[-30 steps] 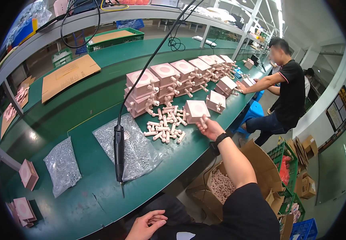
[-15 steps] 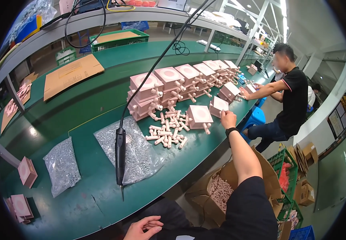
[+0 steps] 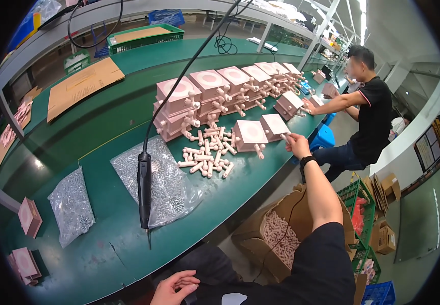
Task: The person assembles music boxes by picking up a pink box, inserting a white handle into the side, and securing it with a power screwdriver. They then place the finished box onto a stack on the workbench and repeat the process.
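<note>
Head camera: I watch from the wearer's head through the left of two fisheye lenses, facing down and ahead
Green workbench (image 3: pixel 230 198): I see it from above, slanting from lower left to upper right
Left hand (image 3: pixel 176 288): close to me, at the lower edge
Right hand (image 3: pixel 298 146): farther from me, right of the middle
Co-worker (image 3: pixel 373 119): well off, in my view's upper right
Ceiling lights (image 3: pixel 362 24): far off, near the top

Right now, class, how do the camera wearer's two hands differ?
The right hand is stretched out by the green table; the left hand is low in the picture. The right hand pinches a pale peg beside a pink box; the left hand holds nothing visible. Both are bare.
</note>
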Available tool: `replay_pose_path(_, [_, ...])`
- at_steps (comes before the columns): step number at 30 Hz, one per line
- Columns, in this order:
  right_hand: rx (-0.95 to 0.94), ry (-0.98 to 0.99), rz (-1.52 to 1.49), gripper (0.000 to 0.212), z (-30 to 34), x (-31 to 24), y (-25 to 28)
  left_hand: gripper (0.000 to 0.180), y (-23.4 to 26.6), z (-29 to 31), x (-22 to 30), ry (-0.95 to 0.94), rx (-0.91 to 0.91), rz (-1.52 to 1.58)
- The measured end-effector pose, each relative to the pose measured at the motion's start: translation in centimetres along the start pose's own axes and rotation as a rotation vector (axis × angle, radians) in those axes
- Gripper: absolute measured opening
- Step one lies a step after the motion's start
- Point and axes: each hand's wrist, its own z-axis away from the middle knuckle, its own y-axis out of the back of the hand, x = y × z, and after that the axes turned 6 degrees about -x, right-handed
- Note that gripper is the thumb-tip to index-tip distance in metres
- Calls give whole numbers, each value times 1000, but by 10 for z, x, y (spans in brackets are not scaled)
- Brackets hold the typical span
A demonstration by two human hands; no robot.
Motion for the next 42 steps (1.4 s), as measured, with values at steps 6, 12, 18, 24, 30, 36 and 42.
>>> replay_pose_path(6, [421,83,546,47,32,-33,-16,39,-5,-3,2,-3,-47,-66])
replay_pose_path(12, [-260,-451,-291,57,81,-109,-87,40,-9,-7,3,50,-70,-92])
replay_pose_path(18, [54,-164,-154,44,62,-58,-102,42,-13,-14,4,57,-149,-150])
replay_pose_path(24, [163,48,-65,41,63,-63,-76,39,-4,6,-5,14,-48,-66])
replay_pose_path(30, [260,128,-179,36,8,-46,-12,39,-5,3,0,2,-52,-49])
replay_pose_path(36, [344,139,78,36,-11,-43,-8,39,-10,3,-1,-37,-53,-99])
replay_pose_path(42, [278,110,309,41,-7,-22,17,39,-14,0,-2,-11,-48,-59])
